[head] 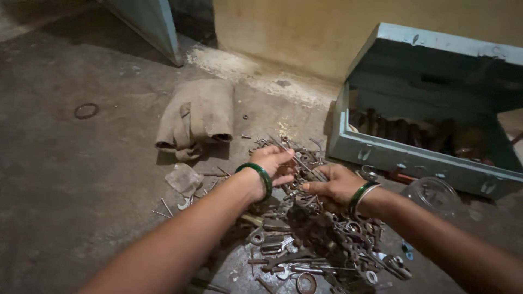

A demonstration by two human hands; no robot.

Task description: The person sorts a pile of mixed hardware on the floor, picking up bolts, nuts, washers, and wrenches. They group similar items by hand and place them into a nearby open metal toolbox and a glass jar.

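Head cam, hands (275,163) in scrap pile (321,239), fingertips hidden

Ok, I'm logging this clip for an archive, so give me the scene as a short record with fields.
setting: concrete floor beside a wall
left hand: in the scrap, fingers curled, green bangle on wrist
right hand: on the scrap, green and white bangles
pile: rusty spanners, nuts, rings, nails
held item: thin metal rods between both hands
box: pale blue metal toolbox, lid open
nearby: folded brown cloth; clear round lid; loose ring
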